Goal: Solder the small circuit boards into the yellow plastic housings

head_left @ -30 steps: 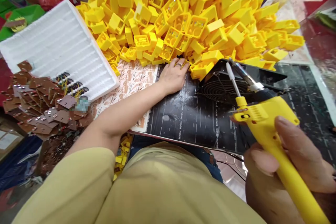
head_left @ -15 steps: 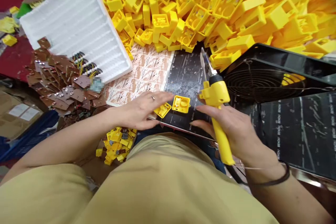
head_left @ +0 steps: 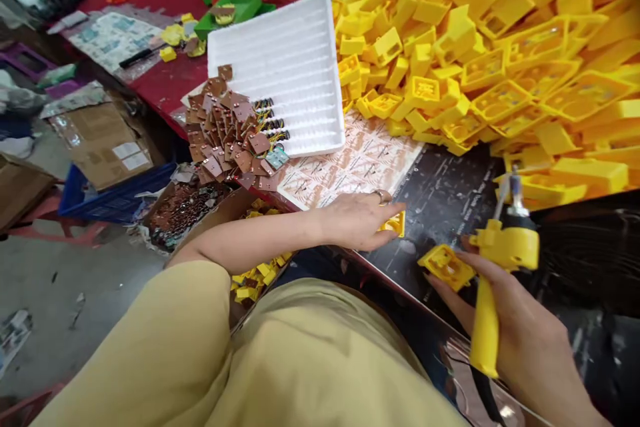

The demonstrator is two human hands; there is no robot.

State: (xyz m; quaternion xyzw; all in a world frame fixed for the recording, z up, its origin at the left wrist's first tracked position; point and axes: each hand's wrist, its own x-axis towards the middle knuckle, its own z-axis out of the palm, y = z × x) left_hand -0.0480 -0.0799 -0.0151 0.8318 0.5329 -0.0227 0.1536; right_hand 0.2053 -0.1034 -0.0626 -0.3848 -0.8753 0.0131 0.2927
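Note:
My right hand [head_left: 520, 340] is wrapped round the handle of a yellow soldering iron [head_left: 493, 280], tip pointing up and away. Its fingertips touch a yellow plastic housing [head_left: 447, 265] lying on the black mat [head_left: 450, 193]. My left hand [head_left: 363, 219] rests palm down at the mat's near edge, fingers curled over a second yellow housing [head_left: 396, 223]. A ring shows on one finger. A big heap of yellow housings [head_left: 500, 60] rises behind the mat.
A white foam tray [head_left: 280, 60] lies at the back left, with a pile of brown circuit boards [head_left: 225, 133] against it. A box of yellow parts [head_left: 255, 273] sits below the table edge. A black fan housing [head_left: 590, 253] stands at the right. Cardboard boxes [head_left: 100, 147] lie on the floor.
The view has swung left. My left hand slid right with one housing under it; my right hand with the iron dropped lower right, and the other housing now lies at its fingertips.

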